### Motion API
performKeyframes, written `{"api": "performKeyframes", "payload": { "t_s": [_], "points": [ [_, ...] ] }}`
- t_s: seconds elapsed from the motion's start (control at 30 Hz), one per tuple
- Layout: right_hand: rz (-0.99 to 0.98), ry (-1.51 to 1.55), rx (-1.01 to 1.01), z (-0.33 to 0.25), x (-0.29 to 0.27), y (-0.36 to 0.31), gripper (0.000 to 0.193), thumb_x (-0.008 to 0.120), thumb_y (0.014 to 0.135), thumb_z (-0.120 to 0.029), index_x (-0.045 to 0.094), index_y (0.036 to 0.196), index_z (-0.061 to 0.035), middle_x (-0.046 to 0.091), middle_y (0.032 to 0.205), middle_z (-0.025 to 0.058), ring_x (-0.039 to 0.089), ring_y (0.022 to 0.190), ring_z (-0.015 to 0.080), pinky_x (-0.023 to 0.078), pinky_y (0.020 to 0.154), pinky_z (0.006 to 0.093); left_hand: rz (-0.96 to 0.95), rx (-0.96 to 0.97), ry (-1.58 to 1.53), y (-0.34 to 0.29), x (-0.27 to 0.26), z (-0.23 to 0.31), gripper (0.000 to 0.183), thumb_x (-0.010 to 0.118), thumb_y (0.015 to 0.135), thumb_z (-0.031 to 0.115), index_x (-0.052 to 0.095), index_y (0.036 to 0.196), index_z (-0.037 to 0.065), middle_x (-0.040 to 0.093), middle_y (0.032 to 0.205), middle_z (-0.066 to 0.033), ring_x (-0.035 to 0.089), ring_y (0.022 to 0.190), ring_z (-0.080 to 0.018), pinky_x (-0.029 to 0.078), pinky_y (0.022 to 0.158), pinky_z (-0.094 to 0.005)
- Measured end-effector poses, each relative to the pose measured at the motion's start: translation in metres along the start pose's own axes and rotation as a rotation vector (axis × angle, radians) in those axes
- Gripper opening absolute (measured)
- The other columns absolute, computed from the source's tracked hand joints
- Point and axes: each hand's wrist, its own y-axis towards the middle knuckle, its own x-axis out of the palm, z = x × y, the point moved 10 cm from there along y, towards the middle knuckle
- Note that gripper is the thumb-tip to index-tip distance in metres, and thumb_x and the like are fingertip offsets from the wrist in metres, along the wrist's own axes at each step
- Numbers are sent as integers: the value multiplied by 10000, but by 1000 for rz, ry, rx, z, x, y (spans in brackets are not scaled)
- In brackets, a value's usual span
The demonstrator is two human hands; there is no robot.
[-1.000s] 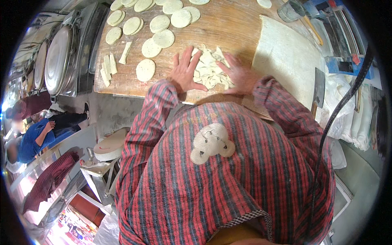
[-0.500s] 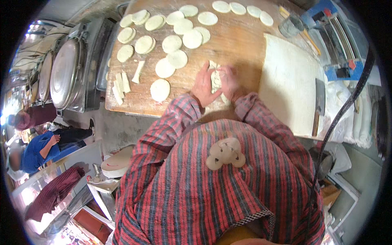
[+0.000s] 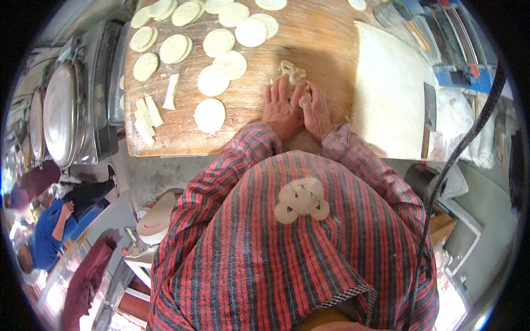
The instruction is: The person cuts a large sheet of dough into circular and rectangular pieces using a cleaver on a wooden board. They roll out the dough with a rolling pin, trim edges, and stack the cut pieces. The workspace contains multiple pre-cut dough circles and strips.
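Observation:
A lump of pale dough (image 3: 292, 70) lies folded and uneven on the wooden board, its far end showing beyond my fingertips. My left hand (image 3: 282, 110) presses on its near part, fingers extended forward over it. Beside it, my right hand (image 3: 317, 112) closes in from the other side with bent fingers and the thumb close to the left hand. Both palms hide the near part of the dough. Left of my hands lies a flat dough round (image 3: 210, 115), with a narrow dough strip (image 3: 171, 92) farther left.
Many more dough rounds (image 3: 219, 42) cover the far left of the wooden board (image 3: 182, 140), some overlapping. Several dough strips (image 3: 146, 118) lie near its left edge. A white sheet (image 3: 392, 94) covers the right side. Round metal pans (image 3: 62, 113) stand left; a dark cable (image 3: 469, 138) hangs right.
My hands have turned from gripping the dough's two sides to pressing over its near end. The dough is bunched farther forward. The whole view has shifted, showing less of the board's far edge.

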Motion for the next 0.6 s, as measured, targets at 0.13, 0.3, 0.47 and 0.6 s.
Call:
{"api": "performKeyframes", "payload": {
  "t_s": [0.13, 0.3, 0.47, 0.6],
  "points": [
    [-51, -36, 112, 7, -15, 36, 362, 488, 941, -189, 474, 1255, -9, 506, 1239, 225, 493, 1160, 361, 383, 1014, 429, -3, 25, -91, 3, 2, -2, 662, 664, 811, 362, 391, 1368, 130, 311, 1394, -262, 360, 1225, -458, 278, 1010, -571],
    [-129, -257, -522, -34, 35, 46, 314, 539, 879, -191, 519, 1131, -6, 544, 1164, 185, 513, 1121, 375, 409, 1003, 436, 178, 43, -227, 3, -25, -13, 873, 793, 663, 395, 380, 1372, 99, 289, 1438, -243, 312, 1308, -440, 289, 1009, -556],
    [-58, 157, -159, -25, 17, 27, 352, 545, 910, -283, 527, 1129, -7, 541, 1162, 198, 521, 1113, 363, 420, 963, 433, -48, 180, -219, 10, -18, -6, 911, 823, 616, 368, 387, 1364, 84, 402, 1379, -204, 387, 1277, -400, 324, 972, -544],
    [-46, -314, -56, -22, -60, -2, 401, 592, 890, -277, 543, 1190, -17, 526, 1233, 186, 519, 1100, 348, 416, 962, 448, -39, 260, -152, 11, -18, 3, 823, 823, 614, 364, 469, 1314, 117, 503, 1278, -155, 479, 1184, -370, 362, 937, -517]
  ]
}}
